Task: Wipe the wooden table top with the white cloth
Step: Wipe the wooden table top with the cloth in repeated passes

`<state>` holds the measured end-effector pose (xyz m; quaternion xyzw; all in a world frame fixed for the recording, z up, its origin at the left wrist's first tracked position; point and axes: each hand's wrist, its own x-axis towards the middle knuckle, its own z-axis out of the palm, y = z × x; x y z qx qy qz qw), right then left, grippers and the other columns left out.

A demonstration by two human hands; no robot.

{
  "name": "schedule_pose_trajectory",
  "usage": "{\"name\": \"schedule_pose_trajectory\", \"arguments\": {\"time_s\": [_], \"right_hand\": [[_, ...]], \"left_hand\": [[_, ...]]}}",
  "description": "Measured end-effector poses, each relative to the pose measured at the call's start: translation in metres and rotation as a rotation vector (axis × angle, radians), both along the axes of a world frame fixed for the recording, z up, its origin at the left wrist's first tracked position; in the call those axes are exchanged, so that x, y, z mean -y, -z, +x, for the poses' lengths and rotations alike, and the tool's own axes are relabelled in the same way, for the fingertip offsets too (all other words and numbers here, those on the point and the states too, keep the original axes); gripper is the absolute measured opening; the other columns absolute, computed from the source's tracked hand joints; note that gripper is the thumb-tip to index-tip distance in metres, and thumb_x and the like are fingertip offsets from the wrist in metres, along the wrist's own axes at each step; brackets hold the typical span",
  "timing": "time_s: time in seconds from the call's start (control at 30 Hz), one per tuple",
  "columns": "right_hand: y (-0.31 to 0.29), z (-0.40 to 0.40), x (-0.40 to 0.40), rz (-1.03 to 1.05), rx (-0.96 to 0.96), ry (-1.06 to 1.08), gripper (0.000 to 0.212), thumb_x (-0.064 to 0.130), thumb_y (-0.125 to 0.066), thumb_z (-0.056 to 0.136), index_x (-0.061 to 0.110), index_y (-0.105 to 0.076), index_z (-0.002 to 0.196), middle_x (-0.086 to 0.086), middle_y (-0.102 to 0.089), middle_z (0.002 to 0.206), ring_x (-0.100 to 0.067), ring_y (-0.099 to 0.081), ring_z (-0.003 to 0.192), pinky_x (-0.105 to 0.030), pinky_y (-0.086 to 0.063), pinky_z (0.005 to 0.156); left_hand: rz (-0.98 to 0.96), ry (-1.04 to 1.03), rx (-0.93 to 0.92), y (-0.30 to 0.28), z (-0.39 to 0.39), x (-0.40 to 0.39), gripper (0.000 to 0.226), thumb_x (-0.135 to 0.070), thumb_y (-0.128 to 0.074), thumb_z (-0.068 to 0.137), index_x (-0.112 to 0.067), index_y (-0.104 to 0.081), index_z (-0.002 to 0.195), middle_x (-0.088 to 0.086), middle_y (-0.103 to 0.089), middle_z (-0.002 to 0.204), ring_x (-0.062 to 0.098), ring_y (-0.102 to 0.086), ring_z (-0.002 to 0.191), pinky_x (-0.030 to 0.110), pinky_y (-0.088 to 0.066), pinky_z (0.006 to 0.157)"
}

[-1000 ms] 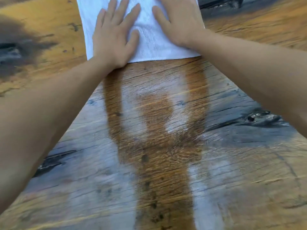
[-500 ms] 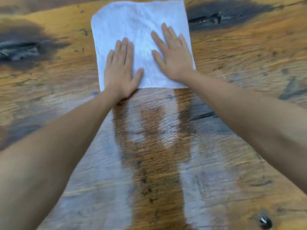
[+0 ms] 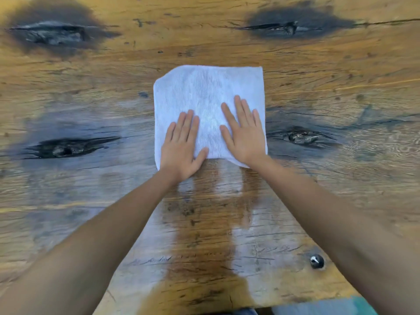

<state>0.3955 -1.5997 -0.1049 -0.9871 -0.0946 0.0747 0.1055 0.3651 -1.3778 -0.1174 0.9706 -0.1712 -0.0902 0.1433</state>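
- Pressing flat: left hand [image 3: 181, 147] and right hand [image 3: 244, 135] lie palm-down on the white cloth [image 3: 204, 92], fingers straight and slightly spread, nothing pinched or curled round.
- White cloth sits spread out square on the wooden table top [image 3: 318, 92], between the two nearer dark knots; the right-hand one [image 3: 300, 137] is just beside the cloth's right edge, the left-hand one [image 3: 66, 148] well apart from it.
- Handling, as judged: soft, light, limp towelling. Likely grips the rough grain and bunches if pushed from one corner; flat palm pressure over its near half, as now, should keep it spread. No lifting hold needed.
- Heels of both hands overhang the cloth's near edge and touch bare wood.
- Darker band of wood runs from the cloth's near edge back toward the person; possibly a damp trail, possibly a shadow, the view does not settle it.
- Against the earlier frames: cloth and both hands lie nearer the person's side of the table, and all four dark knots now show around the cloth. Hands keep the same flat hold.
- Small dark round thing [image 3: 316, 261] sits in the wood well nearer than the cloth, by the right forearm.
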Motion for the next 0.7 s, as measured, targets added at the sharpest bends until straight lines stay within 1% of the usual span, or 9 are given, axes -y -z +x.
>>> {"name": "schedule_pose_trajectory", "arguments": {"time_s": [0.13, 0.3, 0.53, 0.7], "right_hand": [[0.001, -0.056, 0.003, 0.021, -0.031, 0.017, 0.06, 0.047, -0.031, 0.11, 0.028, -0.014, 0.165, -0.006, -0.002, 0.173, -0.021, 0.002, 0.16, -0.048, -0.008, 0.128], [0.001, -0.127, 0.007, 0.034, -0.034, 0.058, 0.059, 0.045, -0.033, 0.11, 0.029, -0.018, 0.164, -0.005, -0.005, 0.173, -0.021, 0.0, 0.16, -0.049, -0.01, 0.128], [0.001, -0.223, 0.017, 0.036, -0.054, 0.083, 0.059, 0.046, -0.031, 0.11, 0.032, -0.014, 0.164, -0.001, -0.002, 0.173, -0.017, 0.004, 0.159, -0.047, -0.008, 0.129], [-0.003, -0.299, 0.021, 0.028, -0.065, 0.127, 0.058, 0.046, -0.031, 0.11, 0.032, -0.015, 0.164, 0.0, -0.002, 0.173, -0.017, 0.003, 0.159, -0.046, -0.007, 0.129]], "left_hand": [[-0.027, 0.007, -0.006, 0.003, -0.056, 0.003, 0.081, -0.054, -0.034, 0.102, -0.01, -0.005, 0.163, 0.01, 0.001, 0.172, 0.026, 0.004, 0.159, 0.047, -0.005, 0.128], [-0.051, 0.037, -0.014, 0.005, -0.118, 0.005, 0.082, -0.053, -0.037, 0.102, -0.011, -0.002, 0.163, 0.008, 0.004, 0.172, 0.027, 0.004, 0.159, 0.047, -0.005, 0.128], [-0.074, 0.067, -0.066, -0.002, -0.204, 0.013, 0.081, -0.053, -0.035, 0.102, -0.011, -0.001, 0.163, 0.008, 0.005, 0.172, 0.027, 0.005, 0.159, 0.047, -0.005, 0.128], [-0.057, 0.118, -0.091, -0.007, -0.266, 0.017, 0.081, -0.054, -0.03, 0.103, -0.011, 0.001, 0.163, 0.008, 0.007, 0.172, 0.026, 0.006, 0.159, 0.048, -0.005, 0.127]]}}
